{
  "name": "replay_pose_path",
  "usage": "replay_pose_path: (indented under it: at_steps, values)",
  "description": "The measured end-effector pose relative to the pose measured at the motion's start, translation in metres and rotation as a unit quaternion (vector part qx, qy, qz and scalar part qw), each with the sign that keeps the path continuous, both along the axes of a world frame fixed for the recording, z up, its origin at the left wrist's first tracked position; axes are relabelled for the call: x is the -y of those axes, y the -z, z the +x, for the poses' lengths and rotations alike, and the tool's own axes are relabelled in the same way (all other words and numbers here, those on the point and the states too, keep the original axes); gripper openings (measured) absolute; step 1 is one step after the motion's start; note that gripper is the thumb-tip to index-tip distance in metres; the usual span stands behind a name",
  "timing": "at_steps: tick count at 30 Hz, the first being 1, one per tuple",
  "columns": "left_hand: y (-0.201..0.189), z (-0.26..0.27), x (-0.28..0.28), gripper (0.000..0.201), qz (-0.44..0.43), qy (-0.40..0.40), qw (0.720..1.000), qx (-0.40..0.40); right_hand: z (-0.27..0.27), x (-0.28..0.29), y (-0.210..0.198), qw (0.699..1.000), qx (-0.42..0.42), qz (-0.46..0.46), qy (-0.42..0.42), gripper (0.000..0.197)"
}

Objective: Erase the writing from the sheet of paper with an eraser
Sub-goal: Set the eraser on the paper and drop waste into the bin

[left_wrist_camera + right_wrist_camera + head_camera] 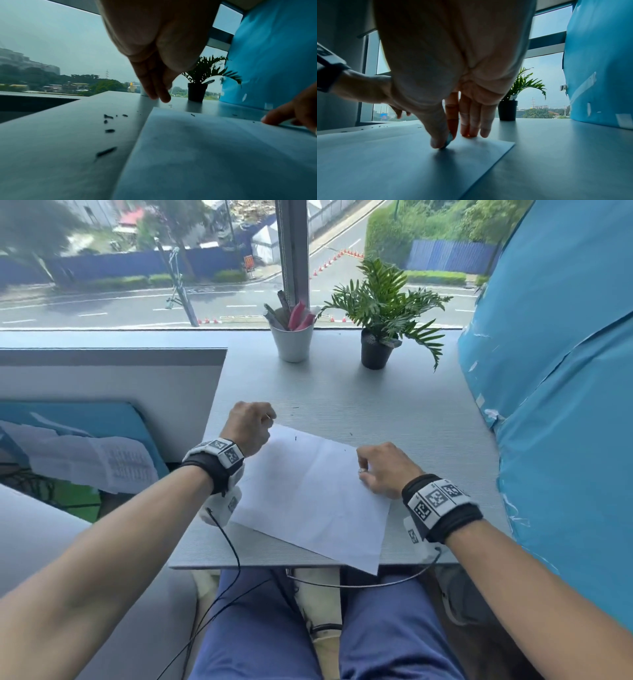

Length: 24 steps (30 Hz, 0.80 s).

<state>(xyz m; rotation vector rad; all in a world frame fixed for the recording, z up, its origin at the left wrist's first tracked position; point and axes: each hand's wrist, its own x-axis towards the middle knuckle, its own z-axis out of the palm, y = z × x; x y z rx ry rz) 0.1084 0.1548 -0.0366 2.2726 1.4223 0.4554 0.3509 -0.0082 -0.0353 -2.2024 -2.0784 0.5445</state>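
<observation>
- White sheet of paper (pixel 310 494) lies flat and slightly turned on the grey desk (pixel 394 409), its near corner jutting past the desk's front edge.
- My right hand (pixel 385 469) rests on the sheet's right side, thumb and forefinger pinching a small eraser (pixel 448 140) whose tip touches the paper; my other fingers (pixel 474 121) rest on the sheet.
- My left hand (pixel 251 424) sits at the sheet's far left corner, fingers loosely curled with nothing in them, fingertips just above the desk.
- Dark eraser crumbs (pixel 109 130) are scattered on the desk left of the paper.
- Near the window stand a white cup (pixel 292 342) of pens and a potted plant (pixel 380 313).
</observation>
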Motion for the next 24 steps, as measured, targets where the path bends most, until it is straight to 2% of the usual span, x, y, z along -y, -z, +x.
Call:
replay_pose_path:
  at_steps: [4, 7, 9, 12, 14, 19, 24]
  values:
    - [-0.010, -0.021, 0.025, 0.024, -0.050, -0.092, 0.987, -0.123, 0.009, 0.002, -0.003, 1.000, -0.015, -0.007, -0.024, 0.007]
    - [-0.014, -0.026, 0.053, 0.056, -0.087, -0.103, 0.960, -0.245, 0.008, 0.002, -0.001, 1.000, -0.009, -0.008, -0.017, 0.006]
    - [-0.009, -0.024, 0.067, 0.070, -0.102, -0.100, 0.951, -0.275, 0.004, 0.002, 0.000, 1.000, -0.004, -0.005, -0.009, 0.007]
    - [-0.001, -0.018, 0.080, 0.091, -0.119, -0.120, 0.943, -0.287, -0.003, 0.005, 0.000, 1.000, -0.005, -0.007, -0.004, 0.008]
    - [0.000, -0.014, 0.085, 0.095, -0.117, -0.132, 0.942, -0.285, -0.005, 0.006, 0.001, 1.000, -0.007, -0.006, -0.003, 0.006]
    - [-0.001, -0.012, 0.090, 0.086, -0.129, -0.157, 0.951, -0.234, -0.011, 0.006, 0.005, 1.000, -0.019, 0.006, 0.002, 0.006]
    - [-0.010, -0.009, 0.094, 0.079, -0.125, -0.174, 0.951, -0.221, -0.013, 0.008, 0.005, 1.000, -0.021, 0.008, 0.011, 0.006]
